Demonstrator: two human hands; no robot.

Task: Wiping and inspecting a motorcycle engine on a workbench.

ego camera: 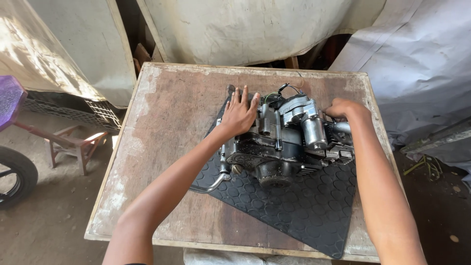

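We rest our left hand (239, 115) flat on the engine (287, 142), fingers spread, on its far left corner; this grip is open and only presses, it closes on nothing. Our right hand (343, 108) is curled at the far right side of the engine, but we cannot tell if the fingers really close on a part, because the hand hides it.

The engine sits on the mat (304, 206), which lies on the tabletop (171, 98), and the engine is nearer to the far right edge of it.

We think several things can go wrong. The engine looks heavy and uneven, so if we tip it with only a flat palm on the left, it can roll toward us or slide on the mat. The thin wires (289, 88) on the far side of the engine can be pinched under it. The bent lever (211, 185) at the near left of the engine can catch our left arm.

We count one engine, one mat, one tabletop, one lever, two hands. Left of the tabletop we see one wooden stool (73, 145) and one wheel (14, 179).
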